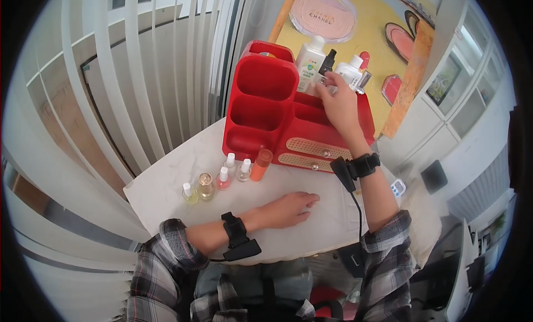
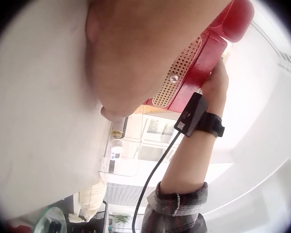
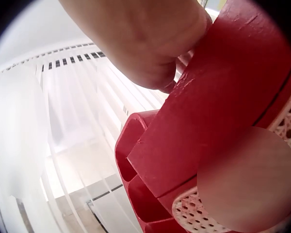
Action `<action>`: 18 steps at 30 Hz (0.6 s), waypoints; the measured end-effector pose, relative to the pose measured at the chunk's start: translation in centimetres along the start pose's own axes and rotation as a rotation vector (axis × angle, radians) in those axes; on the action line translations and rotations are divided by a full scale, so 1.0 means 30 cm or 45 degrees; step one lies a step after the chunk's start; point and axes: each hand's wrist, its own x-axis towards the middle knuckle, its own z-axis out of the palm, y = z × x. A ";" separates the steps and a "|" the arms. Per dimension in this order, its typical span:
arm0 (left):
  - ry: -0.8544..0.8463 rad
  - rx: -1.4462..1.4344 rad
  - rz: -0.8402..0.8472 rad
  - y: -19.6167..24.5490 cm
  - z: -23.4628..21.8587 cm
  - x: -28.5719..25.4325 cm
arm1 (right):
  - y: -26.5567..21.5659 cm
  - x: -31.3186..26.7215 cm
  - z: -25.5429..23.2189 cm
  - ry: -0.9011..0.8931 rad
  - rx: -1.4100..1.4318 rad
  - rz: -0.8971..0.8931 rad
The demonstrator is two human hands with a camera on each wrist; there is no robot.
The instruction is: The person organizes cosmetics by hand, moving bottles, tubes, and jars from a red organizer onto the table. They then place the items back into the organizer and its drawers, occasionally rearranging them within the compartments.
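My right hand [image 1: 341, 105] reaches over the back of a red desk organizer [image 1: 288, 122]. Its thumb and fingers pinch a small black-topped bottle [image 1: 328, 60] low on its body, between two white bottles. The taller white bottle [image 1: 311, 60] has a green label and stands left of the fingers; the other white bottle [image 1: 351, 69] is just right of them. In the right wrist view the red wall hides the fingertips. My left hand [image 1: 286, 210] rests on the white table, fingers loosely bent, holding nothing. Its back fills the top of the left wrist view.
Along the organizer's left front stand several nail polish bottles [image 1: 224, 179], a gold-capped bottle [image 1: 206, 187] and an orange tube [image 1: 261, 165]. The organizer has two drawers with perforated fronts [image 1: 311, 149]. Vertical blinds [image 1: 133, 72] hang at left. A painted board [image 1: 366, 31] leans behind.
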 end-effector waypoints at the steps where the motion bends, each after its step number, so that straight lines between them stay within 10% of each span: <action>1: 0.015 -0.024 -0.002 0.001 -0.001 -0.002 | 0.007 0.008 0.007 0.007 0.001 0.002; 18: 0.006 -0.022 0.001 0.010 -0.007 -0.005 | 0.031 0.037 0.013 -0.028 0.014 0.046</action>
